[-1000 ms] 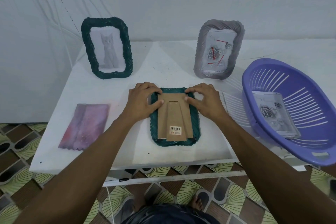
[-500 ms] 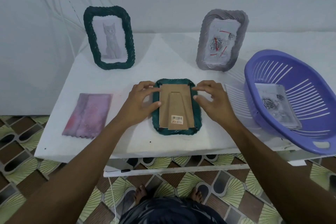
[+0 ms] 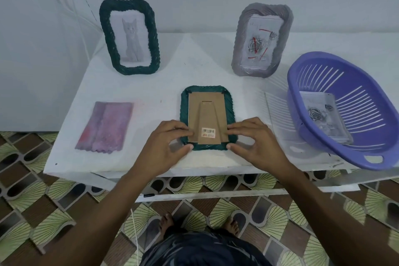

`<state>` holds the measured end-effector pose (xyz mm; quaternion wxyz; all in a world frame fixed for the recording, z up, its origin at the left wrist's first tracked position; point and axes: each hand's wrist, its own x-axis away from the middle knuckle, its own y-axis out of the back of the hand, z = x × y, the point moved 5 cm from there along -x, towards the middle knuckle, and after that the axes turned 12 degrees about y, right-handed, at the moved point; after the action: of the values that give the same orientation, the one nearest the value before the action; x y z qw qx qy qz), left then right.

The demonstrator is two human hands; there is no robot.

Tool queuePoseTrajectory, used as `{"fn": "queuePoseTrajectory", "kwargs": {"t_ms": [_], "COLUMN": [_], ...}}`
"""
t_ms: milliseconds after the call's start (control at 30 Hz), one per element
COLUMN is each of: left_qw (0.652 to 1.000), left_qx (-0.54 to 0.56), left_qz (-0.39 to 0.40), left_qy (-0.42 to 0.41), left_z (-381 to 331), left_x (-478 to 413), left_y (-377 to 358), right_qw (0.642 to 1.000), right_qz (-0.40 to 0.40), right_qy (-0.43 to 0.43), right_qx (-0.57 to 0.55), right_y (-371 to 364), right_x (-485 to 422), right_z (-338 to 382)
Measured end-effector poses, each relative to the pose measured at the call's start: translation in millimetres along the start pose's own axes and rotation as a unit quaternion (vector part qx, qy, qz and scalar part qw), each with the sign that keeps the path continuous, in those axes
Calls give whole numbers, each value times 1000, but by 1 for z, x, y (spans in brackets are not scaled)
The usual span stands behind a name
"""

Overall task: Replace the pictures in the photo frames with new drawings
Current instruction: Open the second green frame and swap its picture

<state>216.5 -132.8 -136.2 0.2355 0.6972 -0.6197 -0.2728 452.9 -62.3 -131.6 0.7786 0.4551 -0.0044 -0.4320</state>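
The green frame [image 3: 229, 106] lies face down at the front middle of the white table [image 3: 172, 71], its cardboard backing [image 3: 207, 114] upward. The left hand [image 3: 166, 147] pinches its near left corner, fingers on the backing's edge and thumb at the rim; the right hand [image 3: 254, 142] grasps the near right corner likewise. A rose drawing [image 3: 321, 119] rests in the purple basket [image 3: 323, 65] to the right.

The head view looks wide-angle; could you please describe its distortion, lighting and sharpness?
Head view: the standing green frame and grey frame splay outward, likely lens distortion; lighting soft, faint shadows under the left hand and right hand; barcode sticker on the face-down frame sharp.
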Motion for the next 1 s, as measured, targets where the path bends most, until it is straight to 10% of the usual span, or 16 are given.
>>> {"fn": "queuePoseTrajectory", "kwargs": {"t_ms": [1000], "left_qw": [993], "left_qx": [-65], "left_qz": [-80], "left_qy": [61], "left_z": [18], "left_x": [-27], "left_y": [29], "right_qw": [996], "right_qz": [-68], "right_qy": [-59], "right_qx": [-12], "right_y": [-28], "right_x": [-38], "right_z": [9]}}
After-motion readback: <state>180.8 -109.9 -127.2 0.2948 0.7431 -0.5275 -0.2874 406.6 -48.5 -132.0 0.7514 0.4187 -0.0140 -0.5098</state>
